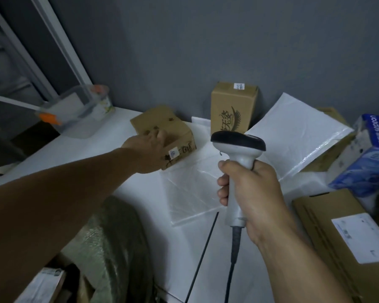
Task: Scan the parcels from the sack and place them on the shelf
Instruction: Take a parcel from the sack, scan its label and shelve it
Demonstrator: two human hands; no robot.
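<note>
The right hand is wrapped round the handle of a grey barcode scanner, thumb on one side and 3 fingers showing on the other. The scanner's dark head points away from the person, toward 12 o'clock. Its black cable hangs from the handle base toward 6 o'clock.

The left hand is well apart from the right, reaching out to 10 o'clock of the scanner. It lies over the near left corner of a small cardboard box, fingers bent onto the top. Motion blur hides whether it really grips the box or only touches it. This box sits tilted on the white table, and a small white sticker shows on its near face.

At 12 o'clock of the scanner an upright cardboard box with black printed characters stands against the grey wall. A white poly mailer leans at 2 o'clock. A clear plastic packet lies flat on the table between the 2 hands. At 3 o'clock is a blue carton, and at 4 o'clock a flat cardboard box with a white label.

The woven sack bulges at 7 o'clock, under the left forearm. A clear container with orange clips sits at 10 o'clock on the table's far left corner, beside a pale metal shelf frame.
</note>
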